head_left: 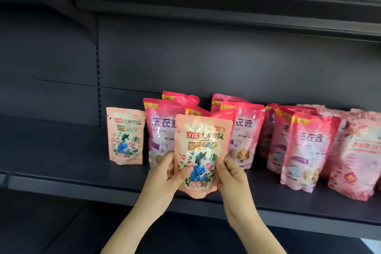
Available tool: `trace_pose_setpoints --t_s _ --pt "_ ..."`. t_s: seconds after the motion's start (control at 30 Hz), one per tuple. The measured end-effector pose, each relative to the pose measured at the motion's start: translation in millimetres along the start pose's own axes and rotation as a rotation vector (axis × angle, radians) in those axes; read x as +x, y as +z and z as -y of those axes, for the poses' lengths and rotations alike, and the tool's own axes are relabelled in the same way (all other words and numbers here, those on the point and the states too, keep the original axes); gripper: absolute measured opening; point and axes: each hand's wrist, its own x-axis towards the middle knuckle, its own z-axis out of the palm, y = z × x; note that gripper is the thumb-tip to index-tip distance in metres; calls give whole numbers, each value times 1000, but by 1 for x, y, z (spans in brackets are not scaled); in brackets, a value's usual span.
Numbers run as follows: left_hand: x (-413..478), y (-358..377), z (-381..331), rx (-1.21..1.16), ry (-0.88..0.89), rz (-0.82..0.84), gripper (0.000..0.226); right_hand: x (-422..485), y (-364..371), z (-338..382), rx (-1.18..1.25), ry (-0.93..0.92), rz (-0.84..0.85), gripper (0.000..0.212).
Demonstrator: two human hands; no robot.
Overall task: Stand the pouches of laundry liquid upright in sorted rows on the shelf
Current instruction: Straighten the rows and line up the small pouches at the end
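While left hand (165, 172) and right hand (229, 172) pinch the peach pouch (201, 150), I'd seat it flat beside its left twin (125, 136).

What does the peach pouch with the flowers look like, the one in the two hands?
The peach pouch looks like shiny soft plastic, sealed flat on top. Its front shows red and dark lettering above a figure in blue among roses and leaves. It is upright, facing us, over the front edge of the shelf. The left hand and right hand pinch its lower sides, thumbs on the front.
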Motion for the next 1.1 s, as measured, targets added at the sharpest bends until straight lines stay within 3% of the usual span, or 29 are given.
trace_pose_setpoints --t_s 0.13,0.37,0.53,0.63,0.73,0.83,1.1 --pt "2 -71 8 38 -15 -10 26 0 70 -26 84 18 1 22" --pt "19 -165 30 313 -11 -185 26 19 177 -58 60 24 -9 21" --pt "25 -191 53 340 -70 -176 39 28 204 -85 -108 61 -25 18" --pt "20 -192 65 316 -101 -131 58 28 198 -91 -419 -19 -18 3" --pt "21 -195 77 365 -95 -128 70 25 194 -92 -686 -52 11 15" --pt "30 -196 81 431 -71 -126 67 32 198 -98 -839 -38 -31 11" --pt "71 -202 82 561 -97 -64 57 71 215 -109 -947 -7 -81 20"
